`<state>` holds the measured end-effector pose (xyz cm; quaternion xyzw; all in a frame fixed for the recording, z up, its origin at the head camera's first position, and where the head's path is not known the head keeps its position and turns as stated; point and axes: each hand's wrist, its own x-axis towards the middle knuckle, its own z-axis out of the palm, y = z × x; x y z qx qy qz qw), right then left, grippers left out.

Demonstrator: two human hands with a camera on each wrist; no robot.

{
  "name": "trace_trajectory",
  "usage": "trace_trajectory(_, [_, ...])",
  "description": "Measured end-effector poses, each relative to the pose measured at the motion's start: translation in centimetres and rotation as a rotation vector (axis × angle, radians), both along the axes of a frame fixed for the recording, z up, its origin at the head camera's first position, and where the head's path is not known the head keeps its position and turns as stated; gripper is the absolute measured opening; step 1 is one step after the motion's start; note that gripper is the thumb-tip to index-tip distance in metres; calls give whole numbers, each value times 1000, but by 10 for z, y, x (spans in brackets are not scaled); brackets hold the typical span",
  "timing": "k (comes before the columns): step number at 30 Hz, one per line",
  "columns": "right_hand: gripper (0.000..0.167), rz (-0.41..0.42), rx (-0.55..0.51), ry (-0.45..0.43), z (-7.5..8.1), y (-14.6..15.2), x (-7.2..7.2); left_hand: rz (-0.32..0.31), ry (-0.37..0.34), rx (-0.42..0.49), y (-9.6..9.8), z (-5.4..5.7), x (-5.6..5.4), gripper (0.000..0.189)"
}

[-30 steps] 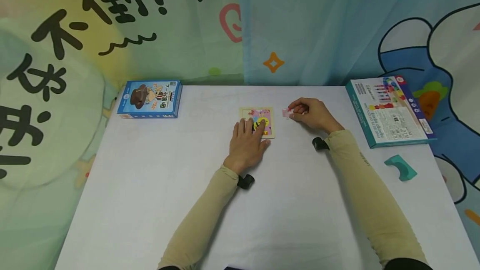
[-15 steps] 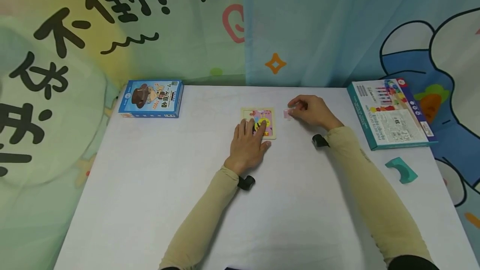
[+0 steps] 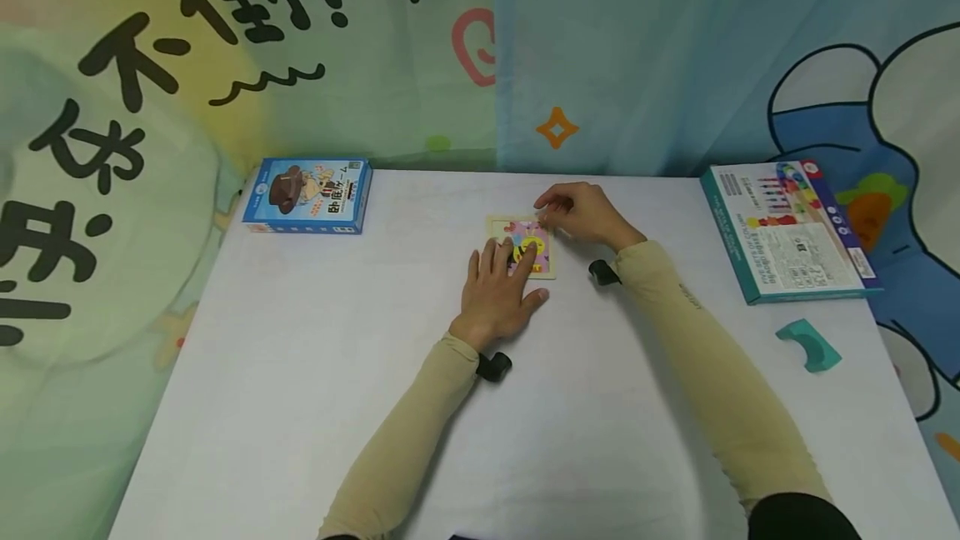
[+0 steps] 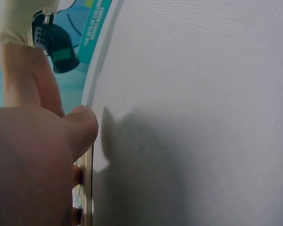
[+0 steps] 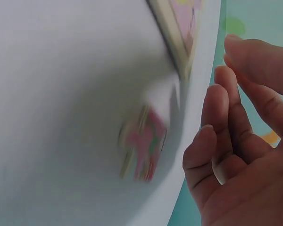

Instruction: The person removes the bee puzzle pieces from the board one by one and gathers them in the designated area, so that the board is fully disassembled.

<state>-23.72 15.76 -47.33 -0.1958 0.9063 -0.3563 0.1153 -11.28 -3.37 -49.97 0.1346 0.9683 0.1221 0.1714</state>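
Note:
A small jigsaw puzzle board (image 3: pixel 542 275) with a pale frame and a pink and yellow picture lies at the table's back middle. My left hand (image 3: pixel 495 298) rests on it with spread fingers, which hide its lower left part. Close by its upper right corner is my right hand (image 3: pixel 581 211), fingers loosely bent. The right wrist view shows nothing between the thumb and fingertips (image 5: pixel 231 42). A loose pink and green puzzle piece (image 5: pixel 146 146) appears blurred over the white table there, apart from the fingers and near the board's corner; in the head view the right hand hides it.
A blue box (image 3: pixel 307 196) with a hat picture stands at the table's back left. At the right lie a larger teal-edged box (image 3: pixel 787 232) and a teal arch-shaped block (image 3: pixel 812 346). A printed curtain (image 3: pixel 600 65) hangs right behind the table's back edge.
The right hand has left the loose pink piece it was touching and moved left to the board's upper right corner. The left hand stays on the board. The head view shifts slightly.

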Motion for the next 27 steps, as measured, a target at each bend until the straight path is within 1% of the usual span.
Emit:
trace_trajectory(6, [20, 96, -7, 2, 2, -18, 0, 2, 23, 19, -1, 2, 4, 73])
trace_trajectory(10, [20, 143, -8, -3, 2, -28, -1, 12, 15, 12, 0, 4, 5, 74])
trace_trajectory(14, [18, 166, 22, -10, 2, -36, -2, 13, 12, 14, 1, 4, 5, 74])
trace_trajectory(19, [16, 195, 64, -15, -1, -42, -1, 9, -9, 13, 2, 0, 3, 74])
trace_trajectory(27, [12, 211, 71, -18, -3, -46, -1, 12, -6, 6, 1, -2, 2, 75])
